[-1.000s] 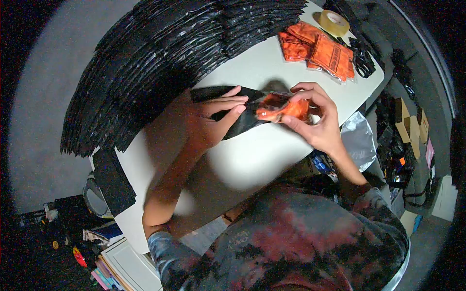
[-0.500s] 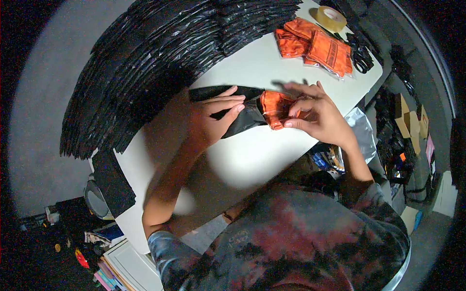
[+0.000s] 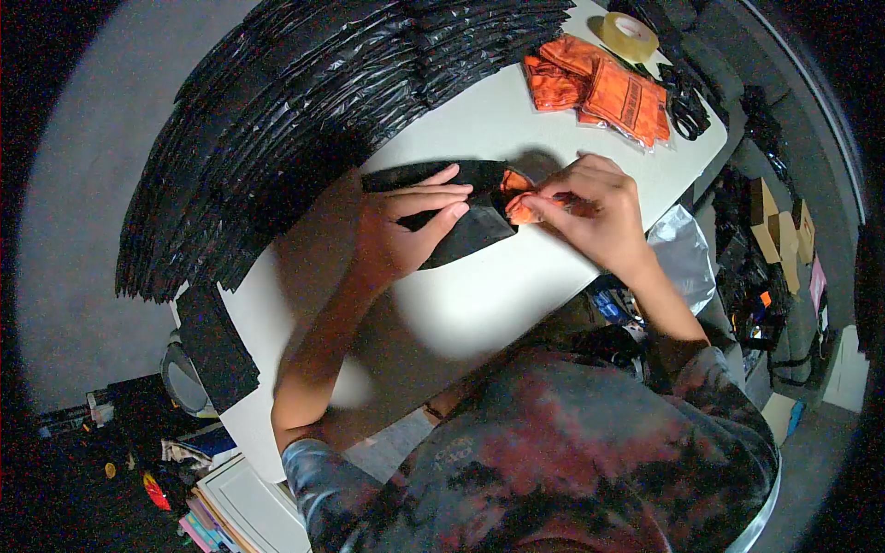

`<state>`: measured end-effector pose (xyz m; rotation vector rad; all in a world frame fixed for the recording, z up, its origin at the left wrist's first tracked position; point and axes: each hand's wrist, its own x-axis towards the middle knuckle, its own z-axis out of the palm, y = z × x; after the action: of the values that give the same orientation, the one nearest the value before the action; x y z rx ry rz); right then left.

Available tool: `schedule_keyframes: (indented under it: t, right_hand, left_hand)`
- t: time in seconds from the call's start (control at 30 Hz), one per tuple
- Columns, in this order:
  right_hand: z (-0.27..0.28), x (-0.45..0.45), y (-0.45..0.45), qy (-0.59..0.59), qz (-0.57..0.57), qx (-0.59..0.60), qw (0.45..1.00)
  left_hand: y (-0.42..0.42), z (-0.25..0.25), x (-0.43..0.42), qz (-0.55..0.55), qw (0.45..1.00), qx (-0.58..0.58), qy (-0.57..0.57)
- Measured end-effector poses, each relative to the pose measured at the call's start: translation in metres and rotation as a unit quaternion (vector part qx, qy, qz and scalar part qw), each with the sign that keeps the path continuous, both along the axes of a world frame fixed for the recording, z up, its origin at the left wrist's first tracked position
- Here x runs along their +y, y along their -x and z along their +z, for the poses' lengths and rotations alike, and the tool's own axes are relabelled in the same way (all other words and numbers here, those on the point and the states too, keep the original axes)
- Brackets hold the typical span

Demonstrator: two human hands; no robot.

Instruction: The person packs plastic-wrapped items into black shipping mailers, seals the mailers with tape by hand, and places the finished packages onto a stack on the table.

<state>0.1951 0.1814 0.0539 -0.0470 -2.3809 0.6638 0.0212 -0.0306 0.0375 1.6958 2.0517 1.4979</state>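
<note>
A black plastic mailing bag (image 3: 475,235) lies across the white table, its open end toward the right. My left hand (image 3: 401,226) rests flat on the bag with fingers stretched out, pressing it down. An orange packet (image 3: 519,210) sits partly inside the bag's mouth. With closed fingers and thumb, my right hand (image 3: 599,210) pinches the packet's outer end. Most of the packet is hidden by the bag and my fingers.
Overlapping black bags (image 3: 304,120) cover the table's far left side. More orange packets (image 3: 627,101) in clear wrap lie at the far right, near a tape roll (image 3: 629,37) and a black tangled item (image 3: 687,106). Black sheets (image 3: 217,346) hang over the left edge.
The orange packet has gone deeper into the black bag, so less of it shows. My right hand has moved slightly and its fingers have closed together. My left hand stays nearly still.
</note>
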Motion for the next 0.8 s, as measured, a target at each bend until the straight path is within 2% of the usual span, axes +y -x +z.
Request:
schedule_keyframes:
  t: [0.1, 0.2, 0.33, 0.4, 0.43, 0.5, 0.53, 0.6, 0.63, 0.73, 0.77, 0.8]
  right_hand:
    - [0.0, -0.01, 0.003, -0.042, 0.012, 0.037, 0.998]
    - [0.002, -0.015, 0.006, -0.147, 0.071, 0.084, 0.983]
    - [0.0, -0.012, 0.014, -0.166, 0.09, 0.099, 0.977]
    - [0.002, -0.008, 0.018, -0.11, 0.188, 0.014, 0.976]
    - [0.0, -0.005, 0.019, -0.11, 0.189, 0.014, 0.976]
    - [-0.002, -0.001, 0.019, -0.021, 0.262, -0.039, 0.964]
    - [0.004, 0.002, 0.015, -0.022, 0.264, -0.04, 0.963]
    - [0.019, 0.006, 0.003, 0.005, 0.225, -0.081, 0.971]
    - [0.018, 0.009, -0.001, 0.006, 0.226, -0.081, 0.971]
    - [0.006, 0.021, -0.014, 0.117, 0.105, -0.12, 0.98]
    - [0.002, 0.023, -0.016, 0.116, 0.105, -0.12, 0.98]
    - [-0.001, 0.025, -0.016, 0.156, 0.078, -0.185, 0.967]
  left_hand:
    - [-0.004, 0.005, 0.001, 0.014, 1.0, -0.014, 0.005]
    - [-0.004, 0.003, 0.002, 0.016, 0.998, -0.068, -0.006]
    - [-0.004, 0.004, 0.003, 0.018, 0.994, -0.109, -0.015]
    - [-0.003, 0.003, 0.004, 0.038, 0.997, -0.062, 0.013]
    - [-0.004, 0.004, 0.003, 0.039, 0.997, -0.061, 0.012]
    - [-0.008, 0.005, 0.003, 0.04, 0.996, -0.045, 0.069]
    - [-0.006, -0.003, 0.005, 0.027, 0.997, -0.053, 0.042]
    - [-0.004, -0.01, 0.005, 0.028, 0.998, -0.049, 0.039]
    - [-0.004, -0.011, 0.005, 0.027, 0.998, -0.042, 0.035]
    - [-0.003, -0.011, 0.006, 0.031, 0.999, -0.028, 0.027]
    - [-0.004, -0.008, 0.006, 0.03, 0.999, -0.027, 0.027]
    - [-0.005, -0.005, 0.005, 0.03, 0.999, -0.021, 0.031]
